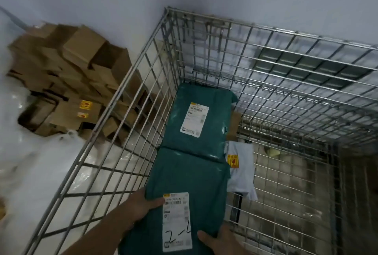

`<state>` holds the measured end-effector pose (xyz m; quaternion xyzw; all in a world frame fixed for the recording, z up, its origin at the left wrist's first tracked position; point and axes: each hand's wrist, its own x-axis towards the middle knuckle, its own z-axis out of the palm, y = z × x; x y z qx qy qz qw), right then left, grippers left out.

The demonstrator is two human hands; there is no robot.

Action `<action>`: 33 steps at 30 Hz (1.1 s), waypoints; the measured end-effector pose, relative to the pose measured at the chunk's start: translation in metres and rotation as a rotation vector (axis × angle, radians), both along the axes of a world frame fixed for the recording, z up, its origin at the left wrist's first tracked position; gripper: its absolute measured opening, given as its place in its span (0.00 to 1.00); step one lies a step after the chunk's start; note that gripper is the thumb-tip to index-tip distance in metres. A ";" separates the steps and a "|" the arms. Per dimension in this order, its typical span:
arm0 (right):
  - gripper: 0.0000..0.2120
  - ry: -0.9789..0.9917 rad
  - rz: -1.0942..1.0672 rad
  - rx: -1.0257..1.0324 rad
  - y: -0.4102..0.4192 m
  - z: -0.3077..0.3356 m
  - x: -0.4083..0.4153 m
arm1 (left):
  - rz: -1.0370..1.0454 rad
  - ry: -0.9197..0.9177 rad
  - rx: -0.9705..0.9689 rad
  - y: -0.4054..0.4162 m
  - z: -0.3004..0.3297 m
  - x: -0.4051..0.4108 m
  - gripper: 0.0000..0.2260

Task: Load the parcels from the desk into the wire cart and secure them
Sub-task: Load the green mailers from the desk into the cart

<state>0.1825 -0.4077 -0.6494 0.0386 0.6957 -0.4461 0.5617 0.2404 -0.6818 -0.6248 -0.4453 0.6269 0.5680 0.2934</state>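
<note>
- Left hand [141,206] grips the near green parcel [190,189] at its left edge; thumb lies on top beside the white shipping label [177,222], the other fingers go under and are hidden
- Right hand [219,240] holds the same parcel at its lower right corner; thumb on top, remaining fingers curl round the edge
- This parcel is inside the wire cart [126,99], along its left wall; its far end touches a second green parcel [199,123] that lies in the far left corner
- A pale grey bag [242,170] with a yellow sticker lies just beside both parcels, on the cart's floor
- Outside the left wall: piled cardboard boxes [67,74]; clear plastic sheeting [22,162]
</note>
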 end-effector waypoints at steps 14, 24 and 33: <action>0.37 0.034 0.063 0.254 -0.046 -0.068 0.026 | -0.887 -0.275 -0.653 0.034 -0.052 0.001 0.17; 0.21 0.210 0.142 0.177 -0.018 0.008 -0.037 | -0.883 -0.127 -0.474 0.016 0.006 -0.013 0.18; 0.40 0.429 0.646 0.392 0.003 0.200 -0.164 | -0.886 0.010 -0.556 0.042 0.191 -0.112 0.38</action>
